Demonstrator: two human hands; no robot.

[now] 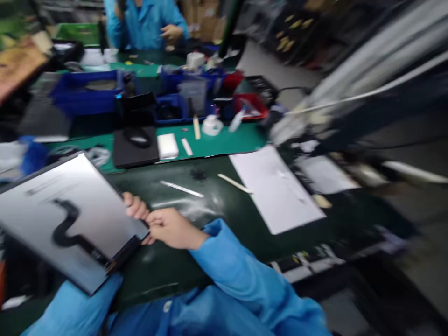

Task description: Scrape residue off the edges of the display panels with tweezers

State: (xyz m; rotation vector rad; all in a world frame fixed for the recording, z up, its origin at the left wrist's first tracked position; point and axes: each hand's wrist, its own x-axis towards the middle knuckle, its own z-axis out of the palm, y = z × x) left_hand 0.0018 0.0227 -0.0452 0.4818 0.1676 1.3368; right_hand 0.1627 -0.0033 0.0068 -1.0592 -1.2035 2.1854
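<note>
A thin silver display panel [101, 196] is tilted up on the left, with a black S-shaped strip showing across its face and a dark edge along its lower right side. From behind it, my left hand [136, 206] curls its fingers at the right edge; the palm is hidden by the panel. My right hand [173, 228] is closed in a pinch at the panel's right corner, touching the left fingers. Whatever small part lies between its fingertips is hidden. A white strip [182, 188] lies on the dark green tabletop [210, 205] just beyond my hands.
White paper sheets [276, 191] and a cream stick [234, 183] lie to the right. Behind are a black mouse [137, 137], a white block [167, 146], a tape roll [212, 125], blue bins [87, 93] and a red bin [250, 106]. A co-worker in blue [147, 23] sits opposite.
</note>
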